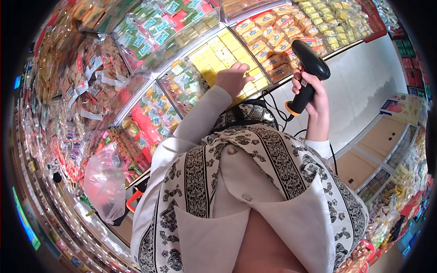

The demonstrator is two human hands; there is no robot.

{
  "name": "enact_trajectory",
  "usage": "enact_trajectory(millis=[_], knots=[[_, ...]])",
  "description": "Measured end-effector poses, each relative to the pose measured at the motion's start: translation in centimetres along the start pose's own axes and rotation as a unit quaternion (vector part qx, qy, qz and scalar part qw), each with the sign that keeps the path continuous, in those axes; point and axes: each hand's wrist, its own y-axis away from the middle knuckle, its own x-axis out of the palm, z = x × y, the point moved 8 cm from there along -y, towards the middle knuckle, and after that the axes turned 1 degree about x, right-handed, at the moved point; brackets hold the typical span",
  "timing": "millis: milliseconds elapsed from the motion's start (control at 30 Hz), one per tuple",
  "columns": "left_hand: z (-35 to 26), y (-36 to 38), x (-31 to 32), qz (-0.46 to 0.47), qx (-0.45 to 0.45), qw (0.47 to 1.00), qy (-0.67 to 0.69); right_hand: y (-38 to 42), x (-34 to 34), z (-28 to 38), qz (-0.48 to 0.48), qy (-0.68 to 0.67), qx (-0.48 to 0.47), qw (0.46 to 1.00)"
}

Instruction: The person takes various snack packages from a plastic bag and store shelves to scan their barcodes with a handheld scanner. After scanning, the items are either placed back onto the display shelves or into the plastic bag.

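Observation:
My right hand (316, 93) is wrapped round the grip of a black barcode scanner (310, 63) with an orange ring at its base. The scanner's head points up and to the left, above the right end of the display. Over a section of small yellow boxes (223, 48) hovers or rests my left hand (235, 79); contact cannot be made out. Its fingers are loosely bent, the thumb stands apart, and no object shows in it.
Packaged snacks with orange labels (268, 34) fill the neighbouring section. Green-and-white packets (159, 32) sit in a clear bin behind. A dark cable (275, 107) hangs near my waist. At left is a translucent plastic bag (105, 182); cardboard boxes (378, 136) stand at right.

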Motion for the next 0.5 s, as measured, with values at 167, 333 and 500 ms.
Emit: enact_trajectory(millis=[167,333,500], knots=[[-0.4,0.3,-0.6,-0.011,0.016,0.998,0.054,-0.2,0.2,-0.3,0.004,0.04,0.001,0.999],[-0.8,0.1,1.0,0.0,0.083,0.996,-0.042,-0.1,0.7,-0.3,0.02,0.031,0.0,0.999],[-1.0,-0.3,0.7,-0.005,0.093,0.991,-0.097,-0.1,0.4,-0.5,0.004,0.032,0.004,0.999]])
